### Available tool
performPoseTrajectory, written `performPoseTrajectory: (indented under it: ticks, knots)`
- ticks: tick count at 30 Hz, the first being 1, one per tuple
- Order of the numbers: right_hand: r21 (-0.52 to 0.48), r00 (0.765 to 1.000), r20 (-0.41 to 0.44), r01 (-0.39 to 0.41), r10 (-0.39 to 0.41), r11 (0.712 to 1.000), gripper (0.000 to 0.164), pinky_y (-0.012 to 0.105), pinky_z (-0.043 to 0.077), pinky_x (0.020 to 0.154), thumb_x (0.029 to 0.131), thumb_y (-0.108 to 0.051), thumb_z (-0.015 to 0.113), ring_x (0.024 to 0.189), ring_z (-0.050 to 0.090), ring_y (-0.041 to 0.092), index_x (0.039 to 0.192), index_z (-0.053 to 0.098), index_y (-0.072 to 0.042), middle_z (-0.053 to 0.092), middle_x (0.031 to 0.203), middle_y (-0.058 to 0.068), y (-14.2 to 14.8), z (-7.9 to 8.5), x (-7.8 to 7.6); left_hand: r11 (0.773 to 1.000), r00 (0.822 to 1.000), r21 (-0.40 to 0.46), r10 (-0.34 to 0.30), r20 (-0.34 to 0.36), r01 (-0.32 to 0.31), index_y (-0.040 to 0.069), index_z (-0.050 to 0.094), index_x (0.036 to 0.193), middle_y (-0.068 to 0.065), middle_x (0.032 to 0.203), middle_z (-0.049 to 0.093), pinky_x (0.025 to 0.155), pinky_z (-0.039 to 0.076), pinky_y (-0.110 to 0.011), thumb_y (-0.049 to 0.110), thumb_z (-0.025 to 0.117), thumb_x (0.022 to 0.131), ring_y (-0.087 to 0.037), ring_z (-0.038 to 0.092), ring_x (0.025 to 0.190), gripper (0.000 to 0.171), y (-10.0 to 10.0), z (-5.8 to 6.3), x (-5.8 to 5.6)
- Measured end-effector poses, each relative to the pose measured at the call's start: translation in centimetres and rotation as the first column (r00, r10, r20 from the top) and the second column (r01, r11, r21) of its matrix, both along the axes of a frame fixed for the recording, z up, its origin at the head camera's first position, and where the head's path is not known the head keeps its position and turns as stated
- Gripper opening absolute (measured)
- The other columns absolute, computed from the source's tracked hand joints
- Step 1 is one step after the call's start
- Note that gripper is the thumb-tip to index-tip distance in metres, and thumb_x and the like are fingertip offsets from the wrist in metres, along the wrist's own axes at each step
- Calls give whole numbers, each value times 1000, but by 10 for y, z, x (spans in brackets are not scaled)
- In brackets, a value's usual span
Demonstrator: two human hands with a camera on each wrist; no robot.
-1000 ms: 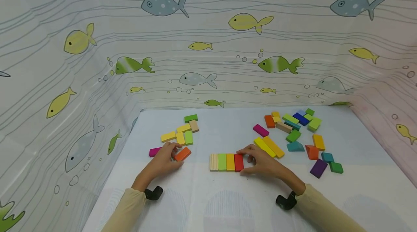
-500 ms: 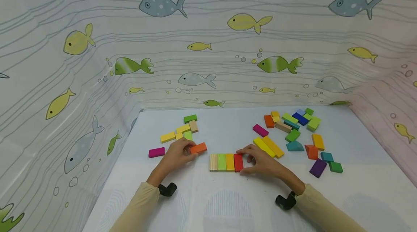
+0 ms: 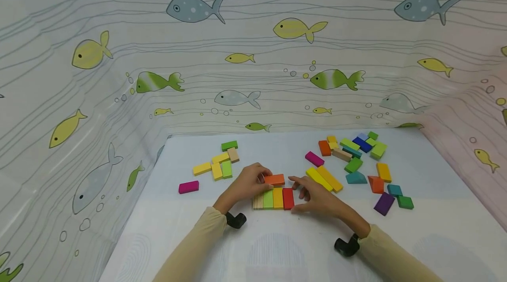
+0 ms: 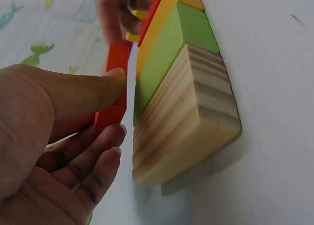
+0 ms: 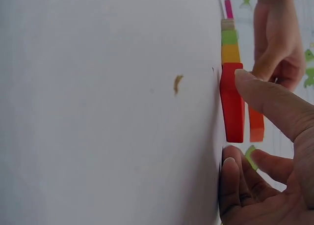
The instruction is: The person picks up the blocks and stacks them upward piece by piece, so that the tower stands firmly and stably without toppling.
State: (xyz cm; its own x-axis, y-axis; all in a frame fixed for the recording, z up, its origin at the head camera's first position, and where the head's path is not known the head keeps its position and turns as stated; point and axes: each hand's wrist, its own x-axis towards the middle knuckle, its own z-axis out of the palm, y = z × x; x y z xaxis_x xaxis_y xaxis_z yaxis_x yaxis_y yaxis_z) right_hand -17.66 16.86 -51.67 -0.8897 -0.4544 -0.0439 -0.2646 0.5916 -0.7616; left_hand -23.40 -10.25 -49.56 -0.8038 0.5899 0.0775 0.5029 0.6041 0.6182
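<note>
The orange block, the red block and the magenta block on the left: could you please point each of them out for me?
orange block (image 3: 274,179), head view, middle of its top face.
red block (image 3: 288,198), head view, middle of its top face.
magenta block (image 3: 188,187), head view, middle of its top face.

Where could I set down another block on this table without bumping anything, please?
Bare table lies in front of the block row, between the sleeves, and at the far middle between the left cluster and right pile. Both piles are crowded.

Orange block (image 3: 274,179) flat, lengthwise behind four-block row (image 3: 274,198).
</note>
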Motion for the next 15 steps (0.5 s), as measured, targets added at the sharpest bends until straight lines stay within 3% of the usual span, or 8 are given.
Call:
performPoseTrajectory:
  ticks: [6,11,15]
  knots:
    - [10,999,9,41,-41,999,92,24,53,77,77,-27,93,88,56,15,154,47,-10,57,117,3,-1,1,1,998,998,-25,-58,24,58,9,74,115,0,101,62,76,50,-25,25,80,92,-12,57,86,29,19,-3,-3]
    - [5,998,20,63,-63,998,98,23,54,77,76,-24,94,86,57,15,157,41,-7,57,120,5,-2,2,1,996,997,-45,-69,42,71,9,74,117,2,97,60,76,49,-24,26,79,93,-11,56,85,29,26,-5,-5]
    - [8,997,23,75,-75,997,94,23,54,76,75,-23,94,85,57,15,154,46,-6,56,117,5,-2,2,2,995,996,-52,-78,48,81,8,74,116,1,95,60,76,49,-24,27,77,95,-11,55,84,29,28,-5,-6]
